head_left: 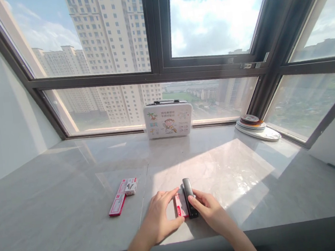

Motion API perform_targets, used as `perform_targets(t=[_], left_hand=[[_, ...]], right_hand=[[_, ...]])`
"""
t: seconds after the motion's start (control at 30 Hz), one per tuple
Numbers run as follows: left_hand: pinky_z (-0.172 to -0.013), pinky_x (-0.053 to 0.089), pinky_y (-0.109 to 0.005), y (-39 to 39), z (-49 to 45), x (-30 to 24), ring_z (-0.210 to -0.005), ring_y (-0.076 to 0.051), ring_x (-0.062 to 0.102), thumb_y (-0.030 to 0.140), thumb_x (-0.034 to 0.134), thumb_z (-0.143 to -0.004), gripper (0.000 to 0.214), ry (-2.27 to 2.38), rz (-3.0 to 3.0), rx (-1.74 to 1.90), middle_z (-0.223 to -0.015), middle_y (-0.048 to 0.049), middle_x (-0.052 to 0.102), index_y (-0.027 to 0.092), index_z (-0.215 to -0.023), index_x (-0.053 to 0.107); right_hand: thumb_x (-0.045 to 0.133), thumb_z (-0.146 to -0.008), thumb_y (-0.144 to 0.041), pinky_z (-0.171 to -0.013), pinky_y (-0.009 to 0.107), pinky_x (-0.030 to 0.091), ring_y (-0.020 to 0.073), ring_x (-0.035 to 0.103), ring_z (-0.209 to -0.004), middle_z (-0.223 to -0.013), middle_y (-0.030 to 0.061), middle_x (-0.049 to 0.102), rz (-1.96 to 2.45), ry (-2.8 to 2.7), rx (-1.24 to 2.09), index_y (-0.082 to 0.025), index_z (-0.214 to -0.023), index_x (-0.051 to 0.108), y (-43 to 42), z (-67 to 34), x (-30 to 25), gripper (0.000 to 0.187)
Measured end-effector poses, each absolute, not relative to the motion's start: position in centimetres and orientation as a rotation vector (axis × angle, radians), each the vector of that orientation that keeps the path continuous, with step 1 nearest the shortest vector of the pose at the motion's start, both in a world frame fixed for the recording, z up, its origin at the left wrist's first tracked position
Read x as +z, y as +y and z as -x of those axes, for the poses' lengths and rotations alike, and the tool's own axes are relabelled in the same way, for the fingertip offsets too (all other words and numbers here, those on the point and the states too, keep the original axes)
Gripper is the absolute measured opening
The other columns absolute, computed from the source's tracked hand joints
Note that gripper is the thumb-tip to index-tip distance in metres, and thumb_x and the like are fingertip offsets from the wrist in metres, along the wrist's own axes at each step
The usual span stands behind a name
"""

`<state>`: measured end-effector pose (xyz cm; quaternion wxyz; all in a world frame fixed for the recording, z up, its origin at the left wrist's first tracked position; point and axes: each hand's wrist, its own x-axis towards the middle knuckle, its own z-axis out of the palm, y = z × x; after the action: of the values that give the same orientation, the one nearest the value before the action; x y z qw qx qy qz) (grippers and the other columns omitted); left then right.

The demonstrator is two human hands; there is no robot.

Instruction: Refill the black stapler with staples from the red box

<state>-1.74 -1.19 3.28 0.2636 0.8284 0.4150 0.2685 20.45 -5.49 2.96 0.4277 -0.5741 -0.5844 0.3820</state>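
Observation:
A black stapler lies lengthwise on the grey stone sill, pointing away from me. A small pink and white box sits against its left side. My left hand rests next to the box, fingers curled, fingertips touching the box and the stapler's far end. My right hand comes in from the right with its fingers pinched on the stapler's near end.
Two more pink and white staple boxes lie to the left, one small box opened. A white illustrated case with a handle stands against the window. Stacked plates sit at the back right corner.

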Motion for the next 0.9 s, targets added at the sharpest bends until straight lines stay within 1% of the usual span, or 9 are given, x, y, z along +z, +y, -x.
perform_targets(t=[0.27, 0.4, 0.47, 0.57, 0.63, 0.67, 0.73, 0.83, 0.9], left_hand=[[-0.114, 0.043, -0.042, -1.0, 2.1, 2.8, -0.125, -0.026, 0.058, 0.023, 0.076, -0.076, 0.086, 1.114, -2.186, 0.713, -0.132, -0.0075, 0.061, 0.036, -0.155, 0.043], [-0.116, 0.041, -0.041, -1.4, 1.8, 3.1, -0.132, -0.026, 0.053, 0.026, 0.078, -0.078, 0.086, 1.078, -2.185, 0.773, -0.141, -0.0067, 0.057, 0.035, -0.155, 0.042], [-0.113, 0.043, -0.039, -1.4, 2.6, 3.3, -0.132, -0.024, 0.052, 0.032, 0.072, -0.086, 0.071, 1.108, -2.162, 0.886, -0.143, -0.0053, 0.056, 0.034, -0.152, 0.045], [-0.105, 0.047, -0.041, -1.0, 6.2, 3.2, -0.119, -0.026, 0.057, 0.043, 0.056, -0.098, 0.038, 1.514, -2.125, 1.139, -0.125, -0.0067, 0.063, 0.03, -0.134, 0.061], [-0.103, 0.045, -0.048, -0.7, 9.5, 2.7, -0.111, -0.031, 0.058, 0.049, 0.055, -0.096, 0.039, 2.059, -2.017, 1.205, -0.116, -0.0099, 0.063, 0.025, -0.125, 0.065], [-0.099, 0.046, -0.051, -0.7, 11.2, 2.3, -0.109, -0.034, 0.057, 0.052, 0.056, -0.094, 0.046, 2.299, -1.939, 1.123, -0.117, -0.0119, 0.063, 0.024, -0.129, 0.063], [-0.09, 0.048, -0.049, -0.9, 13.7, 1.7, -0.107, -0.036, 0.057, 0.054, 0.051, -0.096, 0.052, 2.48, -1.922, 0.897, -0.122, -0.013, 0.062, 0.024, -0.137, 0.058], [-0.087, 0.046, -0.044, -1.8, 14.8, 1.2, -0.107, -0.033, 0.06, 0.049, 0.045, -0.099, 0.053, 2.402, -2.088, 0.689, -0.12, -0.0109, 0.064, 0.028, -0.146, 0.051], [-0.09, 0.045, -0.044, -2.5, 14.1, 1.3, -0.109, -0.032, 0.061, 0.051, 0.049, -0.097, 0.055, 2.247, -2.182, 0.628, -0.117, -0.0093, 0.065, 0.03, -0.148, 0.05]], right_hand=[[0.057, -0.092, -0.072, -0.061, 0.029, 0.043, 0.022, 0.053, -0.068, -0.066, 0.0017, 0.053, 1.332, -1.396, 1.021, -0.02, -0.106, 0.074, -5.5, -20.1, 2.7, 0.056], [0.058, -0.092, -0.072, -0.058, 0.028, 0.038, 0.0186, 0.047, -0.063, -0.066, -0.0013, 0.048, 1.369, -1.318, 0.985, -0.019, -0.129, 0.066, -5.6, -20.0, 2.0, 0.065], [0.055, -0.094, -0.072, -0.057, 0.028, 0.036, 0.0177, 0.045, -0.062, -0.066, -0.0024, 0.047, 1.389, -1.234, 0.964, -0.019, -0.139, 0.058, -5.8, -19.9, 1.9, 0.07], [0.048, -0.095, -0.077, -0.055, 0.028, 0.035, 0.0179, 0.043, -0.059, -0.064, -0.0028, 0.045, 1.417, -1.151, 0.95, -0.018, -0.14, 0.055, -6.2, -19.9, 2.0, 0.075], [0.047, -0.093, -0.079, -0.054, 0.029, 0.035, 0.018, 0.043, -0.057, -0.063, -0.0028, 0.045, 1.426, -1.142, 0.951, -0.018, -0.138, 0.056, -6.4, -19.9, 2.2, 0.076], [0.047, -0.093, -0.079, -0.054, 0.029, 0.035, 0.018, 0.043, -0.057, -0.064, -0.0028, 0.045, 1.419, -1.147, 0.959, -0.019, -0.138, 0.056, -6.5, -19.9, 2.3, 0.075], [0.049, -0.095, -0.076, -0.055, 0.029, 0.035, 0.0176, 0.043, -0.059, -0.065, -0.0029, 0.045, 1.398, -1.162, 0.977, -0.02, -0.137, 0.056, -6.6, -19.9, 2.5, 0.07], [0.055, -0.096, -0.069, -0.056, 0.028, 0.032, 0.0165, 0.04, -0.06, -0.066, -0.0043, 0.043, 1.392, -1.192, 1.005, -0.023, -0.139, 0.053, -6.5, -20.0, 2.4, 0.063], [0.058, -0.096, -0.066, -0.057, 0.028, 0.03, 0.0159, 0.037, -0.06, -0.066, -0.0055, 0.039, 1.392, -1.217, 1.004, -0.023, -0.139, 0.053, -6.5, -20.1, 2.2, 0.061]])
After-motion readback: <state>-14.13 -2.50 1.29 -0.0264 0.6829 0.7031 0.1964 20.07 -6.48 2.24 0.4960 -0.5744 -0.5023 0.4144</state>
